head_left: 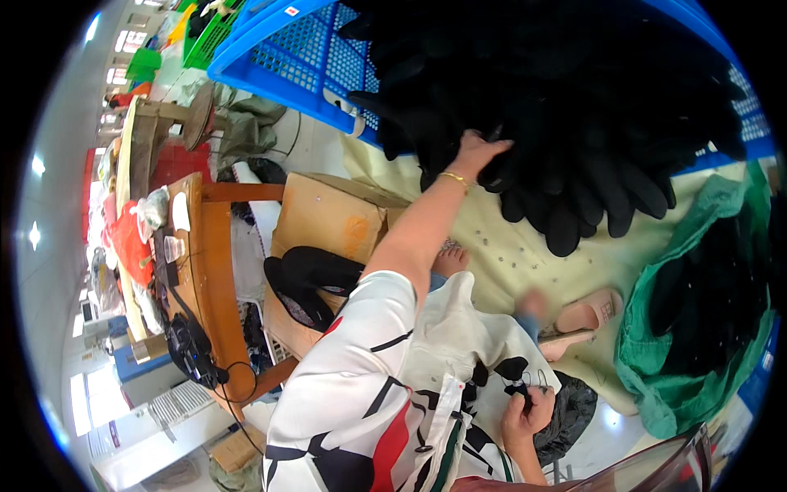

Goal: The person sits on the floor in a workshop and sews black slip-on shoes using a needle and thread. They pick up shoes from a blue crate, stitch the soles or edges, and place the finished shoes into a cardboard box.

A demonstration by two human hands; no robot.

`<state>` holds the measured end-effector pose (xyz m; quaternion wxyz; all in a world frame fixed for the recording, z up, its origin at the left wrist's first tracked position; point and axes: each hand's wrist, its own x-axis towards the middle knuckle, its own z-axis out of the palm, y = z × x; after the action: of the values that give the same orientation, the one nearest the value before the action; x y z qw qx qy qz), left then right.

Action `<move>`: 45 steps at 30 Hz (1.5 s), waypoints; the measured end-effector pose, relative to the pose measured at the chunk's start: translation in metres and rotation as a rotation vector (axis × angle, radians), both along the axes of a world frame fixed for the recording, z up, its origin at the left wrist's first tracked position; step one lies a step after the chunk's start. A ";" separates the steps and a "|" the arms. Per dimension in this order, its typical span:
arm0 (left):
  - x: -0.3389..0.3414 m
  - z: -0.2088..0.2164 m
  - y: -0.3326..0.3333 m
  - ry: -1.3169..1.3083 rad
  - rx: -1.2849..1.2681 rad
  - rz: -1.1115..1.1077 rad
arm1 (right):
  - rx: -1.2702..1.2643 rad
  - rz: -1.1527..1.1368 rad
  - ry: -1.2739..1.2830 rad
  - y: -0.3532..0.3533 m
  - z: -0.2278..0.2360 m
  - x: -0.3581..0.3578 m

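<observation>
Nearest, the right hand [529, 414] pinched a small black piece [514, 371] above the pale cloth [459, 328] on the person's lap. A loose hold there could have let it slip into the cloth's folds or down beside the pink sandals [586, 316]. Beyond them, small pale bits [484, 240] lay scattered on the cream sheet [512, 266], so anything dropped there might have picked up some. To the right, the green sack [635, 353] stood open with dark contents, and a piece straying that way would have been hard to tell from what lay inside. Farther off, the left hand [479, 152] was at the near left edge of the heap of black cloth pieces [607, 176], which filled the blue basket [234, 57] and hung over its near side. Because they overlapped so closely, a pull on one could have dragged neighbours down onto the sheet.

As for what was unclear: a reddish translucent shape [656, 476] was cut off at the near right edge, and a shiny detail beside the right hand's grip was too small to identify. The left hand's fingertips merged with the dark heap, so I cannot tell whether its grip had closed on anything. Farthest, black on black blurred the separate pieces, and the basket's far side ran out of view.
</observation>
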<state>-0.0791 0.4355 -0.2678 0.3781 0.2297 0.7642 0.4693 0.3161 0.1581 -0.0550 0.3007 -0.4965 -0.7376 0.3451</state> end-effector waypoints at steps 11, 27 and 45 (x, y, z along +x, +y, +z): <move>0.049 0.002 0.027 0.045 -0.155 -0.138 | -0.020 0.049 -0.017 0.007 -0.003 0.006; 0.089 0.056 -0.050 -0.510 0.164 -0.082 | 0.047 0.000 -0.034 -0.001 0.004 -0.004; -0.005 0.264 -0.488 -0.333 0.327 0.593 | 0.103 -0.036 0.079 -0.018 -0.005 -0.007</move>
<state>-0.0839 -0.0521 -0.0039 0.3030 -0.0237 0.6407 0.7051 0.3091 0.1403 -0.0598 0.3609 -0.4796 -0.7328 0.3205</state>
